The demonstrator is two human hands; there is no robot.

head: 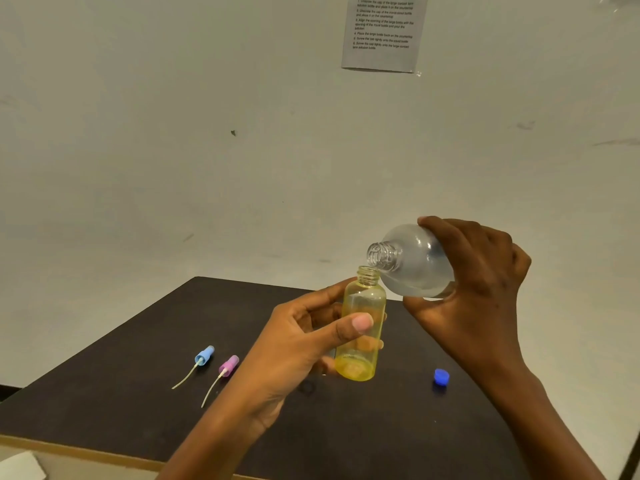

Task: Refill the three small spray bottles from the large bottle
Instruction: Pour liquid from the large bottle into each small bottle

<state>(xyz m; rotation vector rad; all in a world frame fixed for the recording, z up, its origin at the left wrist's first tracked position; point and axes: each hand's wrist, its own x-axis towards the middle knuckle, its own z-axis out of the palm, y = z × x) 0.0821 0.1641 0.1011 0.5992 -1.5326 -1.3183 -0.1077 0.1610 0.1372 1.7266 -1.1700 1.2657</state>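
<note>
My left hand (pixel 304 344) grips a small yellow transparent bottle (pixel 362 327), uncapped and upright, above the dark table (pixel 145 368). My right hand (pixel 478 289) holds the large clear bottle (pixel 412 261) tilted on its side, its open threaded mouth just above and right of the yellow bottle's neck. Clear liquid lies in the large bottle's lower side. A blue spray head (pixel 204 355) and a pink spray head (pixel 228 365), each with a white dip tube, lie on the table at the left. A blue cap (pixel 441 376) sits on the table at the right.
A printed instruction sheet (pixel 382 31) hangs on the white wall behind. The table's light wooden front edge (pixel 86 452) runs along the bottom left, with a white object (pixel 20 467) below it.
</note>
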